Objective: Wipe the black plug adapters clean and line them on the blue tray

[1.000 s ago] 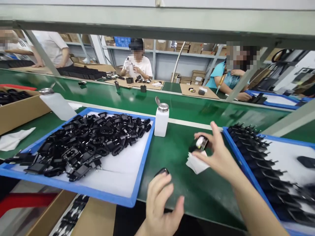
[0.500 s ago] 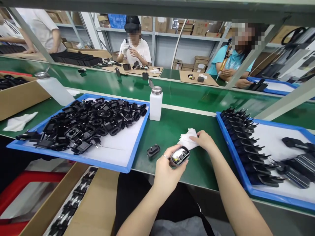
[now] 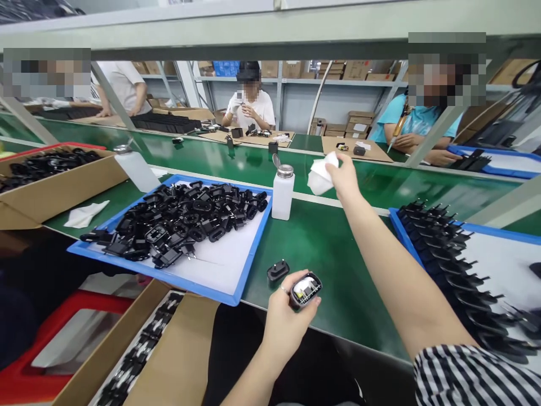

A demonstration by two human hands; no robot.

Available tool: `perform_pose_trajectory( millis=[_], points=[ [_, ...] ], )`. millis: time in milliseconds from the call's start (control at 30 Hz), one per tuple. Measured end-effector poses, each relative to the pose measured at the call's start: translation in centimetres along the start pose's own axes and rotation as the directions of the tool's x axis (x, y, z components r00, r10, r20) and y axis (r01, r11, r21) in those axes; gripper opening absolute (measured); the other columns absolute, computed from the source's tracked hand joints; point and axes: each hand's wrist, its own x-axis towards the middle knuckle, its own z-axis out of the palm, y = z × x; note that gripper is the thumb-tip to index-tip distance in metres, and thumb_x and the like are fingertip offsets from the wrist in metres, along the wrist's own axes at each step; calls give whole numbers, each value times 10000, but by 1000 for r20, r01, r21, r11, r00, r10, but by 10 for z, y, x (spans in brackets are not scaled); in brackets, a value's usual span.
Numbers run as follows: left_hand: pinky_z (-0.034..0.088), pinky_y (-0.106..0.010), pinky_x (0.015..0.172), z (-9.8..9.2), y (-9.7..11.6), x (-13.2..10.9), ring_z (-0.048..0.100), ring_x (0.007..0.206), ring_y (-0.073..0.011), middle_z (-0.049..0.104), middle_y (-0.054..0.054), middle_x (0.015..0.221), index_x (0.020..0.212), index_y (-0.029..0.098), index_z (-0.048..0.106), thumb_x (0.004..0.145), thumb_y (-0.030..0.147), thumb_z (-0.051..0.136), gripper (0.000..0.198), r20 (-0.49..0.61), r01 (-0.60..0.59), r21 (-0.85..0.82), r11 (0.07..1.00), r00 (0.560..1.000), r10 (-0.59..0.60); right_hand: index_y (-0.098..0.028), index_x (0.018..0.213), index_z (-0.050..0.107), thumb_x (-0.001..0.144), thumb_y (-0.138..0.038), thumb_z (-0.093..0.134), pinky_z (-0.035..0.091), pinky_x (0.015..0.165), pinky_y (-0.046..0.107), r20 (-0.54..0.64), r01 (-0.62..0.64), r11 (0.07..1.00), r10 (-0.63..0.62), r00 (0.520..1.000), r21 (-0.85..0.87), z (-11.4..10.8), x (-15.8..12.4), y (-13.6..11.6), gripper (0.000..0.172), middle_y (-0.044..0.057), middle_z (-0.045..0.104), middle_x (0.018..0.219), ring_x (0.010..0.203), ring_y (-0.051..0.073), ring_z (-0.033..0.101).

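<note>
My left hand (image 3: pixel 287 318) is wrapped round an open black charger housing (image 3: pixel 306 288), its open end up, with white and yellow parts showing inside. Close by on the green bench lies a black plug cover (image 3: pixel 278 271) with its two pins pointing up. My right hand (image 3: pixel 345 175) is raised over the bench and pinches a crumpled white cloth (image 3: pixel 320 175) between thumb and fingers. Left of the cloth stands a white pump bottle (image 3: pixel 283 194) with its metal lid flipped up.
A blue-rimmed tray (image 3: pixel 249 270) at left bears a heap of black plug covers. Another blue-rimmed tray (image 3: pixel 399 239) at right has a row of black chargers. A cardboard box (image 3: pixel 80 183), a second bottle (image 3: pixel 137 171) and another cloth (image 3: pixel 87 214) lie further left. Co-workers sit across the bench.
My right hand has lifted the white cloth off the bench and carried it up and forward, near the pump bottle. My left hand still holds the housing. The view has shifted.
</note>
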Motion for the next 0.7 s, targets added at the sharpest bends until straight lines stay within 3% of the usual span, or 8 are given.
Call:
perform_pose_trajectory(
  millis=[67,233,400,700],
  points=[
    [461,-245,732,-4,-1,-2,569,823,-144,589,-41,957,970,174,507,626,152,552,348,-4,24,-15,1000,1000,-24,-99,1134,350,675,-147,411,373,808,305,12,84,994,-83,996,-65,20,5,-18,466,103,463,1110,991,204,450],
    [461,-260,730,-11,-5,-5,565,814,-149,600,-40,914,950,170,513,621,150,550,331,-78,42,6,999,996,-41,-124,1232,241,716,-162,361,401,731,372,212,279,943,-239,948,-184,50,-11,-38,531,95,570,945,854,251,526],
    [466,-260,714,-14,-10,-3,570,793,-151,606,-40,890,947,167,521,607,150,559,342,-100,40,2,999,994,-40,-142,1252,201,739,-203,308,409,705,339,271,414,894,-361,892,-173,55,-21,-31,527,68,591,957,840,240,536],
    [455,-239,699,-11,-12,-2,568,764,-141,608,-35,862,942,171,527,615,156,557,328,-73,54,9,998,996,-53,-148,1257,215,739,-212,297,411,678,322,302,477,845,-402,864,-239,54,-19,-28,528,46,583,988,803,238,545]
  ],
)
